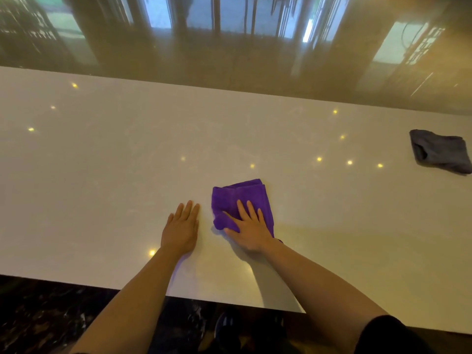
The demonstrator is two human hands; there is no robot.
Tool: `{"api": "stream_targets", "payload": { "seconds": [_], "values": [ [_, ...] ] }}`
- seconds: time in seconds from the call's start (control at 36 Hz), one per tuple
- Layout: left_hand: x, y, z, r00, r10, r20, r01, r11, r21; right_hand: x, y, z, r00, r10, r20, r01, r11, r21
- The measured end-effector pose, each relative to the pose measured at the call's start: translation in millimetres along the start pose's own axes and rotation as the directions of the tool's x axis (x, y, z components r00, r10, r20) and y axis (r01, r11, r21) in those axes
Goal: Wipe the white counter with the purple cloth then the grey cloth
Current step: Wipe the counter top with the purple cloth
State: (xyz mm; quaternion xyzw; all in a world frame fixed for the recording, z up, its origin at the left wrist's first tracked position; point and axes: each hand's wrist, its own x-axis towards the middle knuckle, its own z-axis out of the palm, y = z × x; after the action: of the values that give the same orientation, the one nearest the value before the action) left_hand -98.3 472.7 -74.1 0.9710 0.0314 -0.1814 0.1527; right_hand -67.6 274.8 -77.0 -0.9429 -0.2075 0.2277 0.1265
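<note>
Spanning the whole view, the white counter [102, 162] carries ceiling-light glints and a glossy brown wall [229, 62] behind it. Grey cloth [440, 152] sits crumpled far right, well apart from my hands; purple cloth [237, 198] lies folded near the front edge. My right hand [251, 232] presses flat on purple, fingers spread, gripping nothing; left hand [181, 232] lies flat and open on bare counter just beside it.

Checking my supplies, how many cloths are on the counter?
2: the purple cloth under the right hand near the front edge, and the grey cloth lying at the far right.
</note>
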Motion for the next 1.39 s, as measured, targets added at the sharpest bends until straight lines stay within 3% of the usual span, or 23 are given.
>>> {"api": "stream_targets", "payload": {
  "seconds": [0.42, 0.78, 1.2, 1.39],
  "values": [
    [0.8, 2.1, 2.1, 1.0, 0.001, 0.012, -0.002, 0.998, 0.064, -37.9, 29.9, 7.2, 0.963, -0.268, 0.021, 0.269, 0.963, -0.02],
    [-0.3, 8.1, 7.2, 0.998, -0.048, -0.05, 0.05, 0.998, 0.035, -81.8, 93.3, 7.3, 0.944, -0.329, -0.016, 0.329, 0.944, 0.002],
    [0.9, 15.4, 13.9, 0.991, -0.095, -0.099, 0.097, 0.995, 0.015, -103.4, 161.9, -19.8, 0.996, -0.069, -0.053, 0.057, 0.979, -0.194],
    [1.6, 13.6, 13.9, 0.992, -0.096, -0.083, 0.097, 0.995, 0.007, -84.4, 184.2, -34.6, 0.993, 0.064, -0.097, -0.078, 0.985, -0.153]
  ]
}}
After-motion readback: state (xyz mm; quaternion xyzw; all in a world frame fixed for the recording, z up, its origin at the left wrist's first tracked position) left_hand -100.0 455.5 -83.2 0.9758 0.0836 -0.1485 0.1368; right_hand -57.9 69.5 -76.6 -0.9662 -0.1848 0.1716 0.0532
